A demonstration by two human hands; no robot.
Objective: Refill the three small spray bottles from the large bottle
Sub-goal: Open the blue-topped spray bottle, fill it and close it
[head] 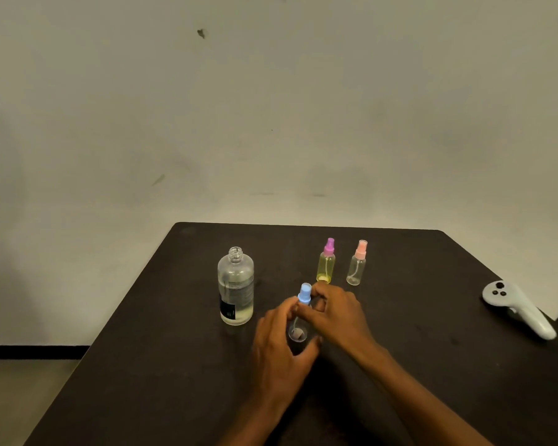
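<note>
A small clear spray bottle with a blue cap (303, 294) stands on the dark table (142, 365) between my hands. My left hand (279, 346) grips its clear body from the left. My right hand (334, 313) pinches the blue spray head from the right. The large clear bottle (236, 286) stands uncapped to the left, partly filled with pale liquid. Behind my hands stand a yellow-tinted spray bottle with a purple cap (326, 262) and a clear one with a pink cap (356, 263), both upright.
A white handheld controller (519, 309) lies near the table's right edge. The table's far edge runs close to a pale wall (271, 107). The floor shows past the left edge.
</note>
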